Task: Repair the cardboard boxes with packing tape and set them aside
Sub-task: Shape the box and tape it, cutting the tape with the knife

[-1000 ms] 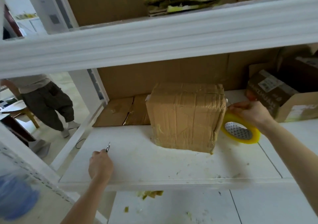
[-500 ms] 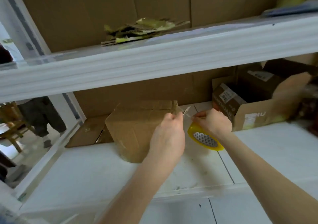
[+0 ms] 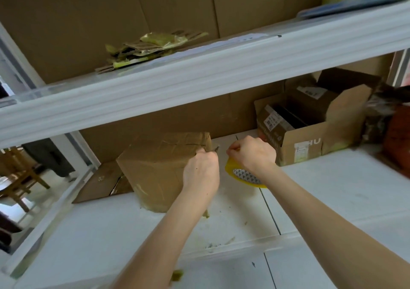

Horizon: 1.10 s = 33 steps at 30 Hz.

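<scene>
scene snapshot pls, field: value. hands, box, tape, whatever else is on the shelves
taped box: upright on white shelf
left hand: at the taped box's upper right corner, fingers curled round a small tool, kind unclear
right hand: holds yellow tape roll, just right of the taped box
open box: further right
flat cardboard: left of the taped box
upper shelf: cardboard scraps

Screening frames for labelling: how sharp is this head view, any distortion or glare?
Head view: the wide lens bows the white shelf beam; far right edge smeared; left hand, right hand, yellow roll of packing tape and taped brown cardboard box fairly sharp; soft light, faint shadows.
</scene>
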Available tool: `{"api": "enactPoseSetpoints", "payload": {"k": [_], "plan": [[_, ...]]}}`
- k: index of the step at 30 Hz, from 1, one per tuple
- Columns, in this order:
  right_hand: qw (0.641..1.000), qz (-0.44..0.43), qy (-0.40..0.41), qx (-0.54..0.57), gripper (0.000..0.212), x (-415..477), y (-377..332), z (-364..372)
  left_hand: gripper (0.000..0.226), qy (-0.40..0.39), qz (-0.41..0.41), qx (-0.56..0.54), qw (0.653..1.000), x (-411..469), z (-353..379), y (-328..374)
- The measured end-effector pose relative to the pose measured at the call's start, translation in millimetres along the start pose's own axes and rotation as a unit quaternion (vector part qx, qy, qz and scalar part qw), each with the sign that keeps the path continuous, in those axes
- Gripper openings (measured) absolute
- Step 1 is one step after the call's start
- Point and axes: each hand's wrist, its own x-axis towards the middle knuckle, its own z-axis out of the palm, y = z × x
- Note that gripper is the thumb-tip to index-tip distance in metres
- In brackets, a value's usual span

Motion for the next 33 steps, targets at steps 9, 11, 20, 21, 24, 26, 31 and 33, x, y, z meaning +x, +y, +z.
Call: {"api": "enactPoseSetpoints", "payload": {"k": [9,11,20,21,24,26,31,33], "plan": [[0.999,-0.032,-0.007,0.019,0.021,0,-9,-3,0.037,-0.018,-0.012,0.008,1.0,5,6,-7],[0.999,-0.024,-0.023,0.024,0.019,-1,-4,-2,0.038,-0.018,-0.017,0.008,1.0,7,6,-10],[0.966,0.08,0.013,0.245,0.016,-4,42,9,0.041,-0.061,0.047,-0.115,0.99,-6,55,-8],[0.965,0.09,0.024,0.246,0.014,-4,46,9,0.044,-0.071,0.054,-0.133,0.987,-6,66,-4],[0.961,0.119,0.048,0.245,0.009,-5,60,11,0.062,-0.121,0.062,-0.163,0.977,-4,97,8],[0.958,0.129,0.054,0.252,0.018,-6,69,9,0.072,-0.17,0.073,-0.169,0.968,-5,119,12],[0.961,0.144,0.089,0.219,0.021,-12,96,7,0.038,-0.085,0.054,-0.258,0.961,0,135,24],[0.969,0.14,0.106,0.174,0.021,-15,102,7,0.02,0.065,0.067,-0.358,0.929,11,111,35]]}}
